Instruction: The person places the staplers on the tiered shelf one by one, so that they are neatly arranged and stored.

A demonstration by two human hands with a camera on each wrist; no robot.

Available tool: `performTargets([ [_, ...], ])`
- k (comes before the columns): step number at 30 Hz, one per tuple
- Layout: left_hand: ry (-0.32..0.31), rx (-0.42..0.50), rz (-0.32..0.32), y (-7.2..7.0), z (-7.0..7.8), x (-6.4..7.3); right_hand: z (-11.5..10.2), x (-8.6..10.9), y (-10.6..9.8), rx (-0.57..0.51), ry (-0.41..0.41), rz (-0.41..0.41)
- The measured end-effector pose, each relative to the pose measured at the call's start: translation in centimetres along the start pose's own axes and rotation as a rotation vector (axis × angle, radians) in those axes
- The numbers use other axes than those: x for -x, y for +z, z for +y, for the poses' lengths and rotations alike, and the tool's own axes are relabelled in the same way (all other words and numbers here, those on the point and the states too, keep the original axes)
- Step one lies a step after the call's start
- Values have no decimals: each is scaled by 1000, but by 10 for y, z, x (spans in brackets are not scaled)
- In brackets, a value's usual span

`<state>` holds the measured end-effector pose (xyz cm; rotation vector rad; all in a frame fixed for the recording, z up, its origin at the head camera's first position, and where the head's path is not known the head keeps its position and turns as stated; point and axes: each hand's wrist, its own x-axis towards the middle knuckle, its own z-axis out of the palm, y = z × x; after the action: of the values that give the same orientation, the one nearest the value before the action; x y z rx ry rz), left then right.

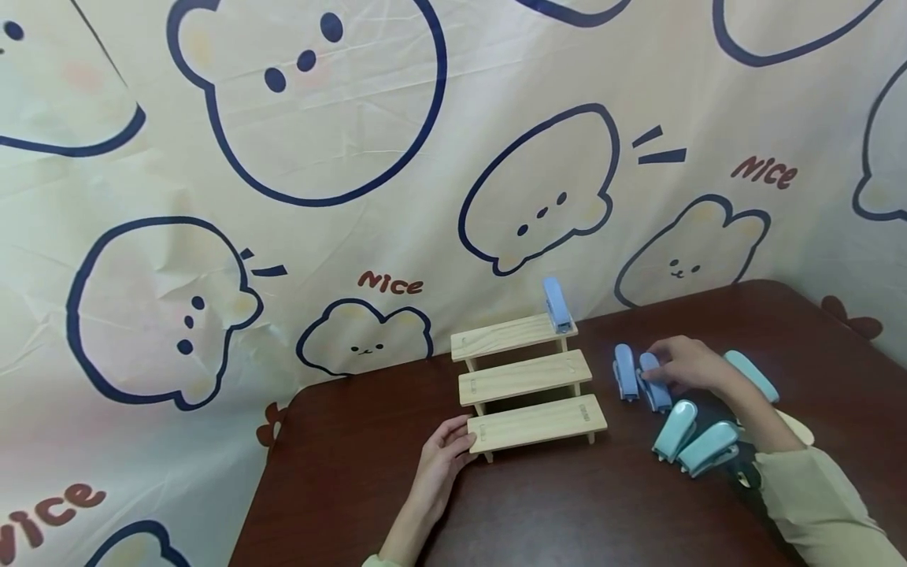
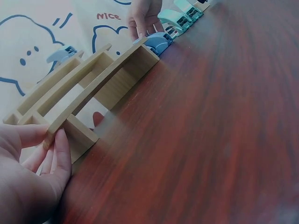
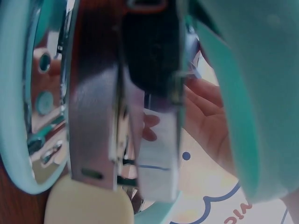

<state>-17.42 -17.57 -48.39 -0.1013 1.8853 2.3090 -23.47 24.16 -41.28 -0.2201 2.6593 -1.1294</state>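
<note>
A pale wooden three-tier stand (image 1: 538, 424) is on the brown table. My left hand (image 1: 437, 465) pinches the left end of its lowest tier, thumb above and fingers beneath in the left wrist view. To the right of the stand, my right hand (image 1: 686, 364) holds a blue stapler (image 1: 657, 391) with its fingertips, low over the table. Another blue stapler (image 1: 626, 372) lies just left of it. A third blue stapler (image 1: 556, 305) is on the right end of the top tier. Large, close stapler parts partly hide my right hand in the right wrist view.
Two teal staplers (image 1: 675, 431) lie side by side in front of my right hand. One more teal stapler (image 1: 753, 376) and a cream stapler (image 1: 797, 427) are beyond and beside my right forearm. A patterned cloth (image 1: 368, 236) hangs behind the table.
</note>
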Motion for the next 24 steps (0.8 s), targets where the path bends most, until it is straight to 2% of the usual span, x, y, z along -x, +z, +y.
performTargets([
  [6, 3, 6, -6, 0, -1, 0, -1, 1, 0, 28, -31, 17],
  [11, 1, 3, -3, 3, 0, 0, -1, 3, -1, 64, -58, 57],
  [15, 6, 4, -23, 6, 0, -1, -1, 6, -6, 86, -61, 94],
  [24, 13, -6, -4, 1, 1, 2, -15, 10, -9, 46, -107, 175],
])
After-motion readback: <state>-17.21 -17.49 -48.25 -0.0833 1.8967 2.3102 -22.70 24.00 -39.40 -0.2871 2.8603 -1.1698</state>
